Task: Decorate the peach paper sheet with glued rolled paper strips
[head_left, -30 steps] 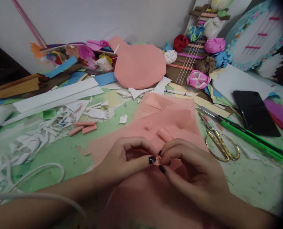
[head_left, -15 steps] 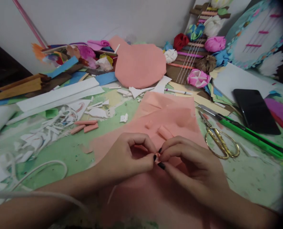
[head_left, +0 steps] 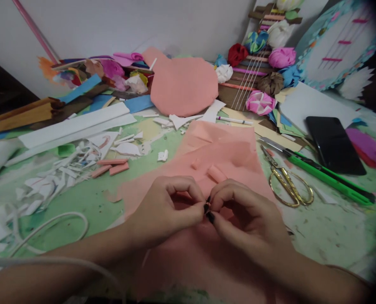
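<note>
Between their fingertips, my left hand [head_left: 172, 207] and my right hand [head_left: 248, 213] pinch a tiny piece of pink paper [head_left: 208, 204], mostly hidden by the fingers. Both hands are closed on it, tip to tip. Beneath them lies a large sheet of pink paper [head_left: 219, 139], slightly creased. On that sheet, just beyond the fingers, rest a small rolled pink paper piece [head_left: 217, 173] and a smaller pink bit [head_left: 195, 163]. Gold-handled scissors [head_left: 291, 185] lie to the right of my right hand.
A green box cutter [head_left: 330, 177] with its blade out and a black phone [head_left: 335, 144] lie at right. White paper scraps [head_left: 56, 177], pink strips [head_left: 118, 168] and a white cable [head_left: 83, 219] are at left. Behind stand a pink paper guitar shape [head_left: 184, 86] and paper flowers [head_left: 260, 102].
My fingertips have drawn slightly closer together around the small pink piece, and less of it shows. The whole view has shifted a little; the things on the table have stayed put.
</note>
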### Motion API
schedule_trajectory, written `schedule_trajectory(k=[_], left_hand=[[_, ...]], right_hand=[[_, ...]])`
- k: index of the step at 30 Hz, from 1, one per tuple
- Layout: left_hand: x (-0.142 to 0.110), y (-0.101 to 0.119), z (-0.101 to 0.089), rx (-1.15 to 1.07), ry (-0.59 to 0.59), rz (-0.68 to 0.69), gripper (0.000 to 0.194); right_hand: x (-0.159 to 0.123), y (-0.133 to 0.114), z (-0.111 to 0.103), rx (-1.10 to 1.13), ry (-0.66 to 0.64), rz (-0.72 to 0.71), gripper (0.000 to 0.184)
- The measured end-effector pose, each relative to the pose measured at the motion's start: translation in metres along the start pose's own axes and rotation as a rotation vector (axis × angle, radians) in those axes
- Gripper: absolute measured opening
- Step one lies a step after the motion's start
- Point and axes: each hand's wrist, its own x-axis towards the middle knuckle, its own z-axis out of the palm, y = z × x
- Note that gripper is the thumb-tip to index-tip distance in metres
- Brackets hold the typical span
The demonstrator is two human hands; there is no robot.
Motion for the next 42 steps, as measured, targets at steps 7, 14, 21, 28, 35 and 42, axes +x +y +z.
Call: schedule_trajectory(k=[7, 14, 21, 28, 35, 42], left_hand=[[-0.001, -0.003, 0.001, -0.022, -0.014, 0.038, 0.009], [-0.006, 0.0, 0.003, -0.028, -0.062, 0.122, 0.005], [-0.004, -0.007, 0.005, -0.167, -0.068, 0.052, 0.009], [-0.007, -0.005, 0.009, -0.195, 0.01, 0.017, 0.012], [-0.007, -0.008, 0.012, -0.101, 0.059, 0.094, 0.012], [-0.008, -0.009, 0.015, -0.068, 0.083, 0.108, 0.011]], right_hand=[[-0.003, -0.002, 0.002, 0.229, -0.015, 0.202, 0.006], [0.001, -0.001, 0.002, 0.468, -0.015, 0.329, 0.01], [0.003, -0.001, 0.0, 0.556, -0.029, 0.379, 0.012], [0.006, -0.002, 0.004, 0.498, -0.02, 0.367, 0.013], [0.006, -0.001, 0.004, 0.415, -0.037, 0.39, 0.004], [0.004, -0.003, 0.009, 0.374, 0.029, 0.373, 0.003]])
